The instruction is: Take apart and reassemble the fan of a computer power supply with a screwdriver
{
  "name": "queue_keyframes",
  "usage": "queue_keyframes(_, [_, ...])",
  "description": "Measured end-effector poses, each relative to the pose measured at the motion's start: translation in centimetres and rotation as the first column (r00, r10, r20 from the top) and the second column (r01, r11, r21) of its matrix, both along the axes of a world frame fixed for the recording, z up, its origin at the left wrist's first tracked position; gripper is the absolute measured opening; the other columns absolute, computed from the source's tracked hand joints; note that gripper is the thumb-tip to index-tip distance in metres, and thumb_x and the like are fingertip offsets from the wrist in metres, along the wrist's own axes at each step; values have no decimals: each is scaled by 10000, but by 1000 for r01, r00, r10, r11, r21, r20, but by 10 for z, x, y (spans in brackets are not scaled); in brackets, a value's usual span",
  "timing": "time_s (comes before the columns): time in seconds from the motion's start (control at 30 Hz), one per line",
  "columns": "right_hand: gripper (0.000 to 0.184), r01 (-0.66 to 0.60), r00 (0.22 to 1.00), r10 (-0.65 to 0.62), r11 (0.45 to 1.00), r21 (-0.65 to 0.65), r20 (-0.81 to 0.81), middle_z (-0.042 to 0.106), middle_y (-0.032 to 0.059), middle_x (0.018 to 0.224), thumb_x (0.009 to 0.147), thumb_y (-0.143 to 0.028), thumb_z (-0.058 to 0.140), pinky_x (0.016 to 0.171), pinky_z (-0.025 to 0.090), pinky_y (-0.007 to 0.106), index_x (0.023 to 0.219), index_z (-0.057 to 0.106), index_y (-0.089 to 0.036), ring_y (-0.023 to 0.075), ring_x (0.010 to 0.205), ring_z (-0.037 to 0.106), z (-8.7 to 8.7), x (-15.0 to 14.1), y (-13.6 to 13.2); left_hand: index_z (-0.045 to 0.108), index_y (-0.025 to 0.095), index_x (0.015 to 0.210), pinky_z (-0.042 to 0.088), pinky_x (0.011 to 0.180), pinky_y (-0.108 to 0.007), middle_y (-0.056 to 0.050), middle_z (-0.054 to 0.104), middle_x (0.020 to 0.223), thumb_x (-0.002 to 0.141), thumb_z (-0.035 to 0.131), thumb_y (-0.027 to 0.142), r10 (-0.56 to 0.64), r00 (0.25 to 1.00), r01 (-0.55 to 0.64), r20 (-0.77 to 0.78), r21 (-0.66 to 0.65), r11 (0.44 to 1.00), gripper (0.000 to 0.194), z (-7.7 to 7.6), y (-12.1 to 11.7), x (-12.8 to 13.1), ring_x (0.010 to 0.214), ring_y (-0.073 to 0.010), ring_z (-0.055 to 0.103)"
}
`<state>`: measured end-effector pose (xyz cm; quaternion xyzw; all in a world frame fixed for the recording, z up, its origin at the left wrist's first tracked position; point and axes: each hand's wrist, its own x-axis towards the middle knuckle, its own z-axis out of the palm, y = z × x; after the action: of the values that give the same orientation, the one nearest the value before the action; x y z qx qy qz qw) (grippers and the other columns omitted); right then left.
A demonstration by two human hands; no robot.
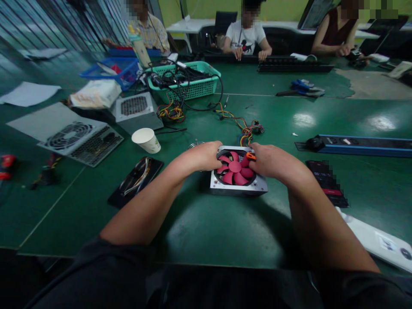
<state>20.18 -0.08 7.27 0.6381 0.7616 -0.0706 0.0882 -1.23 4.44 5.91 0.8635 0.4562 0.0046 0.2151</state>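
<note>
A grey metal computer power supply (pixel 216 189) lies fan side up on the green table, with a red-bladed fan (pixel 235 167) in its top opening. My left hand (pixel 209 156) is closed on its left rear edge, the fingertips hidden behind the casing. Gripping the right rear side is my right hand (pixel 268 159); its fingers are partly hidden too. By the right fingertips, over the fan opening, shows a small orange piece (pixel 251 156) whose kind I cannot make out. Coloured cables (pixel 246 131) run from the back of the power supply across the table.
A paper cup (pixel 146 140), a second power supply (pixel 138 113) and a black tray (pixel 135 180) stand left. Behind is a green basket (pixel 199 88) of cables. At right are a power strip (pixel 363 145), a phone (pixel 327 182) and a white device (pixel 380 240). Several people sit opposite.
</note>
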Motion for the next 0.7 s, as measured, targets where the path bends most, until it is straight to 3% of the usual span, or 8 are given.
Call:
queue_keyframes(0.43, [535,-27,1000,27,1000,11,11,710,249,1140,852,-264,500,822,502,400,1340,522,-45,361,1008,697,-5,2,3,607,175,1096,500,786,-301,-101,703,1094,764,649,290,-12,1000,11,17,27,1000,353,-2,0,1,959,-244,674])
queue_keyframes(0.7, [550,-13,1000,13,1000,-24,15,703,235,1176,853,-263,509,832,501,375,1361,505,-55,333,1025,691,1,-1,1,594,178,1177,512,851,-304,-96,687,1169,756,650,315,-67,997,67,27,-4,998,447,0,3,-5,1010,-241,663])
